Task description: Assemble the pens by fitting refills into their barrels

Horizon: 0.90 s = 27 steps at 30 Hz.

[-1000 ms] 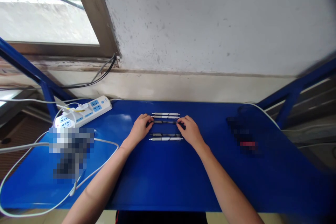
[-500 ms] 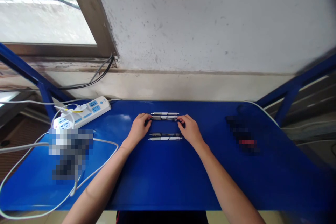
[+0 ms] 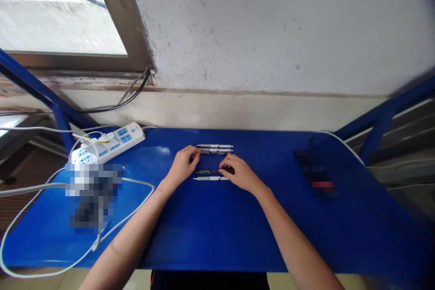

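Observation:
Several pens lie side by side on the blue table in two groups. The far group has two white-and-grey pens, including the farthest white pen, and a dark pen nearest me. My left hand is closed, its thumb and fingertips pinching the left end of that dark pen. Closer to me lie another dark pen and a white-and-grey pen. My right hand pinches the closer dark pen near its right part. It hides the right ends of both closer pens.
At the left stands a white power strip with plugs and a looping white cable. A blurred-out patch lies in front of it. Dark items with a red part lie at the right. A wall rises behind the table.
My right hand has left the far group and moved toward me and left, onto the closer dark pen. My left hand stays at the far group's left end.

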{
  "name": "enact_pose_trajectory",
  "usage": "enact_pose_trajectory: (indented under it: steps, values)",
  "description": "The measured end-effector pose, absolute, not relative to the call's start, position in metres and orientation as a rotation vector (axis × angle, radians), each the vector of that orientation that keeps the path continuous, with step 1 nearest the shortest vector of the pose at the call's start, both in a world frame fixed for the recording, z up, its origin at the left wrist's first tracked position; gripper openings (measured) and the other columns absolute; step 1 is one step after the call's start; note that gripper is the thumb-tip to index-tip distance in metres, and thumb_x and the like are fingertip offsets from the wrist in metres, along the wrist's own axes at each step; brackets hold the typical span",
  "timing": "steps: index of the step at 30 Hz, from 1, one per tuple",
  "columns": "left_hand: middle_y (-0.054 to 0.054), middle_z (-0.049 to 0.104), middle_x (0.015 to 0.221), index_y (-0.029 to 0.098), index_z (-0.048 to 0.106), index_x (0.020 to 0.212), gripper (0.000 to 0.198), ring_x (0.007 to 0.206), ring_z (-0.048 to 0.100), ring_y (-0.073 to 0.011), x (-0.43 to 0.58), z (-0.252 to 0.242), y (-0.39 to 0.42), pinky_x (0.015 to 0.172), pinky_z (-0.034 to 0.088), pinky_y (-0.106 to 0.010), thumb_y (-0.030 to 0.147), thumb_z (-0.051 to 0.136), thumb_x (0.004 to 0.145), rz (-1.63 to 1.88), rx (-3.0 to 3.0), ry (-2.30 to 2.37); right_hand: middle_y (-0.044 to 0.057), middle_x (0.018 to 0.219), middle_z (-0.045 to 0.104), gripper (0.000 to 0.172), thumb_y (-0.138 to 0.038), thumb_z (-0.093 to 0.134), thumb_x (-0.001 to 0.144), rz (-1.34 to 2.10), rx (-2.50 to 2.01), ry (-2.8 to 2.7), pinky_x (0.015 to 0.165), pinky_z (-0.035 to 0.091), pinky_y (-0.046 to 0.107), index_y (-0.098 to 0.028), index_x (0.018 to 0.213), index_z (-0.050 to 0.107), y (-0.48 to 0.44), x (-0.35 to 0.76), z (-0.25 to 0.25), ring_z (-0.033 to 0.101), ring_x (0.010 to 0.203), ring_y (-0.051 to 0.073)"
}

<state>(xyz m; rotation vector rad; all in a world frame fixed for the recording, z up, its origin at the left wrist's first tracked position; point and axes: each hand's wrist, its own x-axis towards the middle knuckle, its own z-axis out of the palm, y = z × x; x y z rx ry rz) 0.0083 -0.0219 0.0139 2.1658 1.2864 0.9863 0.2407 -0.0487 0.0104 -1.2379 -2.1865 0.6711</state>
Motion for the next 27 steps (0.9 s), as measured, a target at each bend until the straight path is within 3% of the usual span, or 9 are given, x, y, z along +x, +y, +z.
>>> enact_pose_trajectory:
  steps: [3, 8, 16, 21, 27]
  values:
    - [-0.005, 0.066, 0.086, 0.017, 0.064, 0.093, 0.017, 0.074, 0.059, -0.0148, 0.0088, 0.0128, -0.0218, 0.069, 0.044, -0.026, 0.018, 0.048, 0.091, 0.946, 2.166, 1.254, 0.004, 0.087, 0.06, 0.009, -0.023, 0.057, 0.09, 0.597, -1.243, -2.18, 0.08, 0.045, 0.031, -0.022, 0.087, 0.065, -0.0472, 0.242, 0.0096, 0.056, 0.088, 0.018]
    - [-0.006, 0.067, 0.088, 0.017, 0.065, 0.091, 0.018, 0.083, 0.06, -0.017, 0.0107, 0.0146, -0.0236, 0.078, 0.045, -0.029, 0.022, 0.048, 0.092, 0.895, 2.191, 1.188, 0.004, 0.089, 0.061, 0.002, -0.019, 0.063, 0.084, 0.556, -1.25, -2.185, 0.083, 0.044, 0.033, -0.021, 0.085, 0.063, -0.0456, 0.2436, 0.0082, 0.054, 0.09, 0.02]
    - [-0.004, 0.066, 0.091, 0.019, 0.066, 0.096, 0.012, 0.083, 0.06, -0.0159, 0.0115, 0.0175, -0.0253, 0.077, 0.047, -0.028, 0.024, 0.059, 0.086, 0.79, 2.179, 1.033, 0.002, 0.081, 0.066, 0.017, -0.027, 0.049, 0.092, 0.721, -1.322, -1.994, 0.07, 0.043, 0.028, -0.021, 0.084, 0.063, -0.044, 0.2429, 0.0119, 0.059, 0.073, 0.016]
    - [-0.005, 0.068, 0.097, 0.019, 0.067, 0.097, 0.015, 0.081, 0.06, -0.0155, 0.0113, 0.0201, -0.0256, 0.074, 0.047, -0.028, 0.026, 0.056, 0.088, 0.812, 2.103, 1.061, -0.002, 0.062, 0.062, 0.027, -0.035, 0.047, 0.092, 0.898, -1.377, -1.868, 0.054, 0.038, 0.023, -0.02, 0.075, 0.064, -0.0449, 0.2436, 0.0154, 0.052, 0.051, 0.012]
    - [-0.003, 0.068, 0.085, 0.018, 0.067, 0.097, 0.023, 0.07, 0.057, -0.0138, 0.0117, 0.0215, -0.0272, 0.065, 0.042, -0.024, 0.034, 0.051, 0.091, 0.758, 2.019, 1.09, -0.003, 0.059, 0.055, 0.025, -0.034, 0.049, 0.089, 0.994, -1.362, -1.796, 0.052, 0.036, 0.023, -0.019, 0.079, 0.066, -0.0422, 0.2449, 0.0153, 0.05, 0.053, 0.013]
